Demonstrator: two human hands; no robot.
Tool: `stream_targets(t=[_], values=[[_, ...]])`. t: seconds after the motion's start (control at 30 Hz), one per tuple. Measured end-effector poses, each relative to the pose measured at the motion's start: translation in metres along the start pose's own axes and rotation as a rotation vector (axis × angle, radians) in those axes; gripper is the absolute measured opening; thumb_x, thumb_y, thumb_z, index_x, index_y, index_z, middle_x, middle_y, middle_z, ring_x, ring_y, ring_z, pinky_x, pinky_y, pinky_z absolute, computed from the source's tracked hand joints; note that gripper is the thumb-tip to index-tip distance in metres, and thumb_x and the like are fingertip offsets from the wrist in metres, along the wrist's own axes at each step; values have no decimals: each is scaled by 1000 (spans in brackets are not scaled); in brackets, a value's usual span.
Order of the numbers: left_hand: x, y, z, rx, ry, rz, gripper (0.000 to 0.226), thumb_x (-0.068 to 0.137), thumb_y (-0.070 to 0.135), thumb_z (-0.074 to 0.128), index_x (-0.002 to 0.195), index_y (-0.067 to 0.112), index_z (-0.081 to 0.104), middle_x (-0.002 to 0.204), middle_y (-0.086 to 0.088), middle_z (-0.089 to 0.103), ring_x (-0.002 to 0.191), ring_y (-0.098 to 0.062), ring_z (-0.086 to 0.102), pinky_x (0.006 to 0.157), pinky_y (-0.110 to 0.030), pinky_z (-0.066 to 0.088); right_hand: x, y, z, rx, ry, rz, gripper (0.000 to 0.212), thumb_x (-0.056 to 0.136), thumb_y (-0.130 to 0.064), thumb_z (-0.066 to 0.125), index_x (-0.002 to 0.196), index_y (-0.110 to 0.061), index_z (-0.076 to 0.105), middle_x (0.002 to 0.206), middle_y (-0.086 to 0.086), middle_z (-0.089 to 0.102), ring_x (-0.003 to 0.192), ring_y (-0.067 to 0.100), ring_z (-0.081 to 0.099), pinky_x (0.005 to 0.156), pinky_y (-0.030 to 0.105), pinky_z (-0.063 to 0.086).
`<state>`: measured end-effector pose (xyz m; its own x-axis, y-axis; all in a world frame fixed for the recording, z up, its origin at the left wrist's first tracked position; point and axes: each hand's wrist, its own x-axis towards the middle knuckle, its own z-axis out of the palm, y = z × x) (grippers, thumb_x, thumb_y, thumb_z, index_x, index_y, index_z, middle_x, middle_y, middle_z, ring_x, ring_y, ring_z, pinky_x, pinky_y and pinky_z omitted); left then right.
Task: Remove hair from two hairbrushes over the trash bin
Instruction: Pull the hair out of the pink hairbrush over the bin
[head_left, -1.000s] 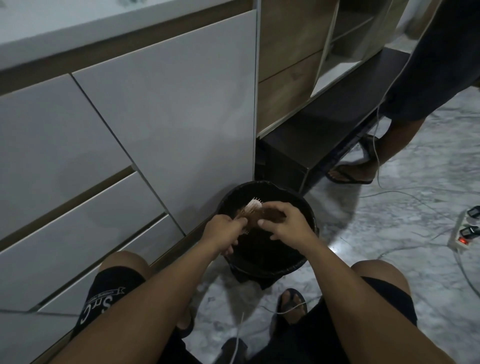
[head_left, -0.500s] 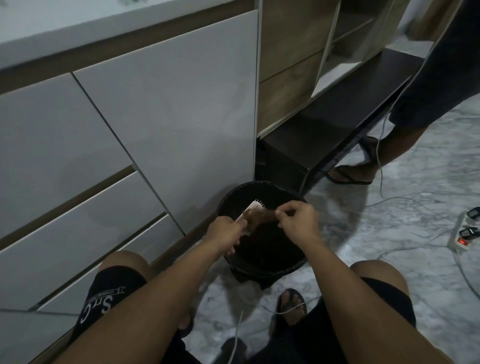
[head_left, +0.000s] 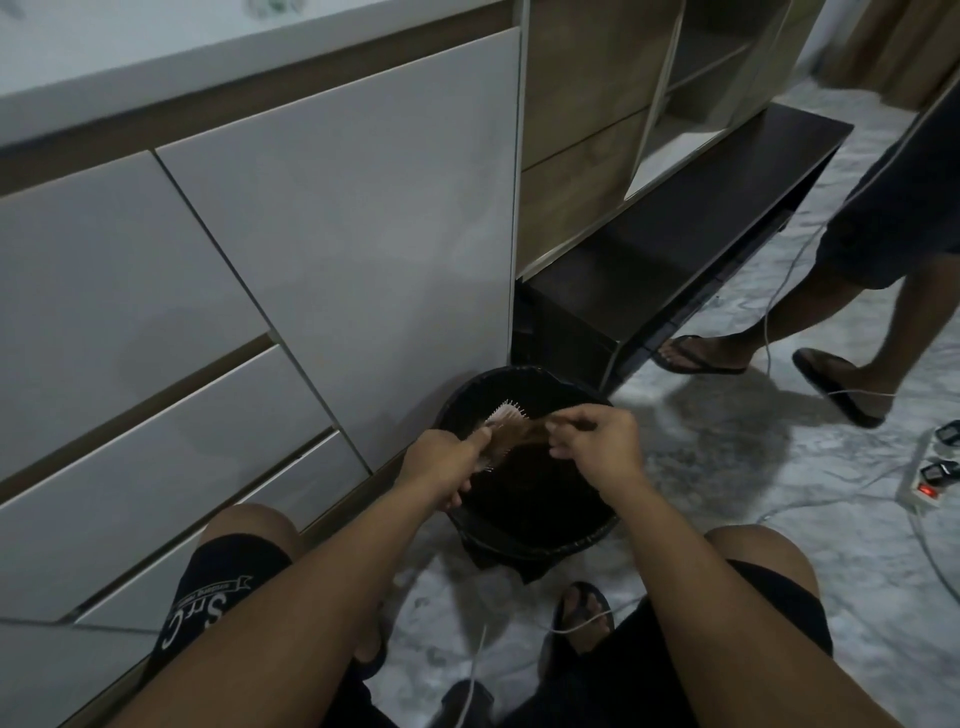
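Note:
A black trash bin (head_left: 540, 538) with a dark liner stands on the marble floor against the cabinet. Over its left side my left hand (head_left: 441, 465) grips a pale hairbrush (head_left: 506, 415), bristles showing near its far end. A brown tuft of hair (head_left: 519, 435) stretches from the bristles to my right hand (head_left: 592, 441), whose fingertips pinch it above the bin's middle. Only one hairbrush is in view.
White drawer fronts (head_left: 208, 338) fill the left. A dark low shelf (head_left: 675, 249) runs back right of the bin. Another person's legs in sandals (head_left: 696, 353) stand at the right. A power strip (head_left: 935, 483) and white cables lie on the floor.
My right hand has pulled to the right, away from the brush, drawing the hair out into a stretched strand. The other person has stepped further into view.

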<state>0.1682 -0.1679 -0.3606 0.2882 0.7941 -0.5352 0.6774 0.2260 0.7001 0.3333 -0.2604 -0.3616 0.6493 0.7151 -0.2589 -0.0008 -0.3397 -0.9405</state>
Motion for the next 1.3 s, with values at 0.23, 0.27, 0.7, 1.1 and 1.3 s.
stream_targets(t=[0.23, 0.27, 0.7, 1.1, 1.3], values=[[-2, 2, 4, -47, -41, -22, 36, 87, 40, 57, 73, 7, 61, 59, -13, 61, 41, -24, 50, 42, -24, 37, 3, 8, 1, -271, 29, -61, 24, 79, -12, 74, 98, -27, 72, 99, -5, 69, 88, 14, 67, 86, 27, 54], [-3, 3, 3, -50, -55, -31, 32, 86, 37, 57, 76, 7, 63, 61, -13, 61, 42, -24, 50, 42, -24, 37, -1, 5, 1, -287, -41, -100, 36, 76, -13, 78, 109, -27, 70, 110, -6, 64, 96, 12, 64, 87, 20, 50], [0, 2, 3, 18, -91, 36, 29, 92, 35, 57, 79, 10, 62, 62, -11, 60, 41, -21, 50, 39, -21, 36, -6, 1, 5, -204, 26, -60, 8, 87, -13, 72, 92, -18, 76, 81, -1, 71, 70, 20, 71, 69, 29, 60], [-7, 12, -1, -46, -183, -62, 22, 86, 21, 53, 85, 1, 62, 64, -14, 59, 41, -23, 49, 44, -22, 37, -14, 1, 7, -365, -316, -220, 66, 72, -16, 83, 132, -32, 60, 144, 0, 42, 128, 15, 45, 102, 23, 37], [-9, 10, 2, -13, -233, -32, 24, 94, 15, 46, 76, 6, 59, 63, -11, 58, 40, -19, 48, 39, -21, 36, -15, -1, 13, -499, -105, -315, 19, 81, -15, 76, 99, -18, 80, 102, -1, 70, 94, 14, 65, 90, 32, 53]])
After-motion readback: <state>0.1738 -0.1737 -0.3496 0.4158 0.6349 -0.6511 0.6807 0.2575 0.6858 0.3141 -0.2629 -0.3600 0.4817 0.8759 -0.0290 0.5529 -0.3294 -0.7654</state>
